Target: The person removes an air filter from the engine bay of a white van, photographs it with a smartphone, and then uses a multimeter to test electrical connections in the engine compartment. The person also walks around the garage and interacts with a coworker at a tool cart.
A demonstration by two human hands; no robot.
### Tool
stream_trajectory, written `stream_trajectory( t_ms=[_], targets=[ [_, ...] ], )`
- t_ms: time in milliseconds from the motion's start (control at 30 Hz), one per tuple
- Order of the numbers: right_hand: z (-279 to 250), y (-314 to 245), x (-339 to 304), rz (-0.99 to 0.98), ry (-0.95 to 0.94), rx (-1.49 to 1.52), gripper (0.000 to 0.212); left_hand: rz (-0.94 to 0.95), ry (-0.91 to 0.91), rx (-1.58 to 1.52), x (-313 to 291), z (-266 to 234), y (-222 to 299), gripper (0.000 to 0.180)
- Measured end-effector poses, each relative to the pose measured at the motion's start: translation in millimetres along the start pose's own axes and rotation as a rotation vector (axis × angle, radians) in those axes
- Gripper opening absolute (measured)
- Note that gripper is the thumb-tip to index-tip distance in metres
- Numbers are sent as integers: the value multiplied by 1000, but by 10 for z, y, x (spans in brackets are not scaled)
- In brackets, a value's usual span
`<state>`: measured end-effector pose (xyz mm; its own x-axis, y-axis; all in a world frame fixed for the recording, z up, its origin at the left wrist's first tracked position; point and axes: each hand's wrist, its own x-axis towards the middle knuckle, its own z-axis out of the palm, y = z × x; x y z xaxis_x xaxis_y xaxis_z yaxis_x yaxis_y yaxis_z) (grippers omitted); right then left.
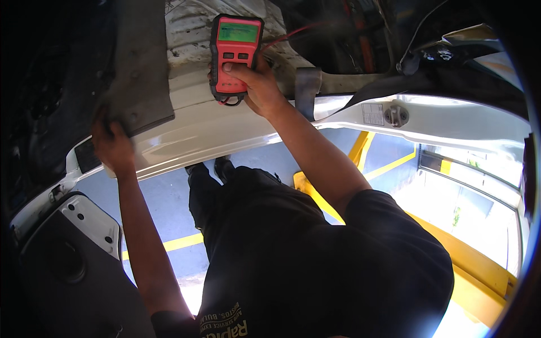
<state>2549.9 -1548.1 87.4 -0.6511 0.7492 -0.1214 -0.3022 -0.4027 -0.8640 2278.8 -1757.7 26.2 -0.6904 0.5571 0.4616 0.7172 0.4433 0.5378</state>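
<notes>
My right hand (256, 81) is wrapped round a red and black handheld tester (230, 73) with a lit green screen. The thumb rests on its buttons below the screen. A red cable (290, 35) runs from behind the tester toward the dark area at upper right. At the left, my left hand (114, 146) is closed at the lower edge of a dark, flexible mat (141, 84). Its fingertips are in shadow and partly hidden. Beneath the mat and tester lies bare, stained light metal (194, 45) inside a white vehicle's doorway.
The white door sill (208, 143) crosses in front of me. An open door with a dark panel (62, 248) stands at lower left. At right are a white pillar with a metal striker (396, 116) and yellow lift parts (473, 259). The floor (152, 197) is blue-grey with yellow lines.
</notes>
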Motion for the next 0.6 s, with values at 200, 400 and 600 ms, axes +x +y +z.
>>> stream_trajectory(
  t_ms=[200, 400, 600],
  targets=[
    [28, -28, -6, 32, -5, 15, 54, 6, 4, -4, 6, -29, 41, 45],
    [74, -78, -42, 56, 39, 17, 54, -48, -19, 56, 23, -45, 92, 48],
    [92, -54, -82, 52, 73, 3, 58, -74, -36, 88, -7, -58, 54, 50]
  ],
)
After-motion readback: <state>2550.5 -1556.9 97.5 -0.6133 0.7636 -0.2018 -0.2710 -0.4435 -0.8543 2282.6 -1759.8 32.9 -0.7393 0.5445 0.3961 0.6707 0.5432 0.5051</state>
